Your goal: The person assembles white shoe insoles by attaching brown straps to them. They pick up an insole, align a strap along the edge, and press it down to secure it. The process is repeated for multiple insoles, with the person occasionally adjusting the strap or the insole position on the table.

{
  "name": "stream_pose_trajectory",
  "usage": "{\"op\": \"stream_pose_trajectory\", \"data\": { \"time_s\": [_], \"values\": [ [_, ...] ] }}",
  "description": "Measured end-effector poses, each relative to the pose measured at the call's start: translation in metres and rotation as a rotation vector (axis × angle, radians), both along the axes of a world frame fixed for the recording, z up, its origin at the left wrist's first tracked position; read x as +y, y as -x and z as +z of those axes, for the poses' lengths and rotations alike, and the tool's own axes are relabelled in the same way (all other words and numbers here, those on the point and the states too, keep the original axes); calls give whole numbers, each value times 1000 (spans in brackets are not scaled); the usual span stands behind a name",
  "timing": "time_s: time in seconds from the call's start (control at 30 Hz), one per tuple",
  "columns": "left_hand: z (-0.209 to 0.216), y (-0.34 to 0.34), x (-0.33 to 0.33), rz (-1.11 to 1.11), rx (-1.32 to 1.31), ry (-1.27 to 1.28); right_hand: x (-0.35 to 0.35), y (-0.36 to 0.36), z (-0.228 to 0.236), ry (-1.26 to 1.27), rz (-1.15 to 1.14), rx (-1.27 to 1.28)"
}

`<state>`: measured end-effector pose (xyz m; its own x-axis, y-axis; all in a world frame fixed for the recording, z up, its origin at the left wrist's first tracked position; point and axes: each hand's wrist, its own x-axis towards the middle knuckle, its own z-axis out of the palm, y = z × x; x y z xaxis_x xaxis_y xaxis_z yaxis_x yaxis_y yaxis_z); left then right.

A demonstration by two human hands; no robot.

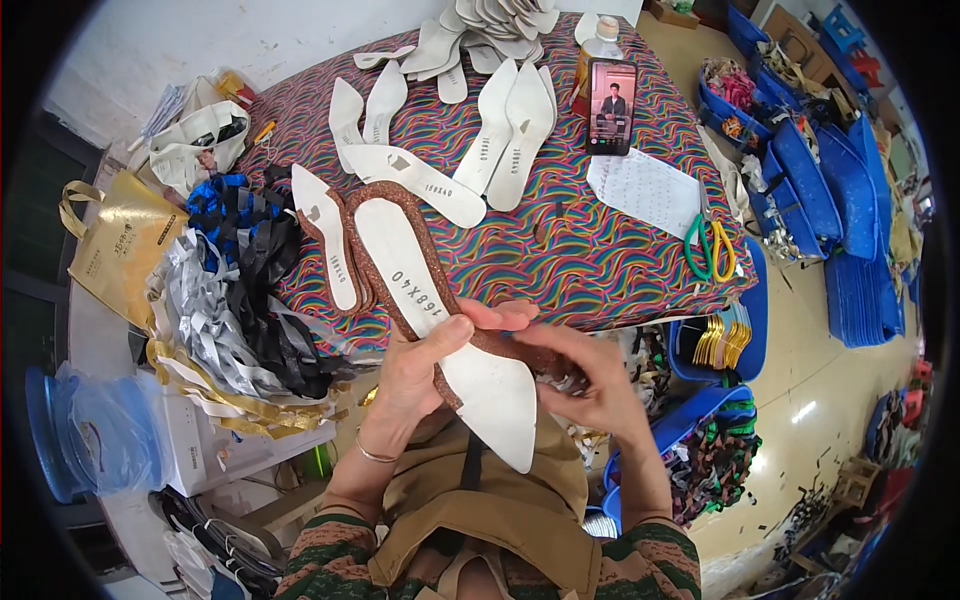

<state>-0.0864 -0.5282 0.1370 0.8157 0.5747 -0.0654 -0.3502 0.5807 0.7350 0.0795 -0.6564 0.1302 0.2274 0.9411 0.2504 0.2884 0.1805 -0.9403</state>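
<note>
My left hand [420,365] holds a white pointed shoe insole [490,395], its thumb on top and fingers beneath. Brown glittery material [425,255] borders the rounded end and sides of this insole, while the white pointed end reaches toward my body. At the insole's right side, my right hand [595,385] has its curled fingers around a loose part of the glittery material, partly hidden by the fingers. Just beyond lies a small stack of brown-edged insoles [327,240]. Several plain white insoles [420,187] are spread farther back on the patterned tablecloth [630,265].
A heap of insoles [480,30] sits at the far edge. At right are a propped phone [611,105], bottle [602,45], paper sheet [645,190] and green-and-yellow-handled scissors [712,250]. Strips of material [215,300] hang at left. Blue bins [855,200] stand on the floor.
</note>
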Motion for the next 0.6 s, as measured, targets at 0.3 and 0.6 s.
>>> {"op": "stream_pose_trajectory", "data": {
  "time_s": [0.3,0.6],
  "values": [
    [21,-20,-3,110,184,-228,-23,7,-17,-32,-142,-218],
    [28,-28,57,434,206,-201,-82,-68,1,542,25,200]
  ]
}}
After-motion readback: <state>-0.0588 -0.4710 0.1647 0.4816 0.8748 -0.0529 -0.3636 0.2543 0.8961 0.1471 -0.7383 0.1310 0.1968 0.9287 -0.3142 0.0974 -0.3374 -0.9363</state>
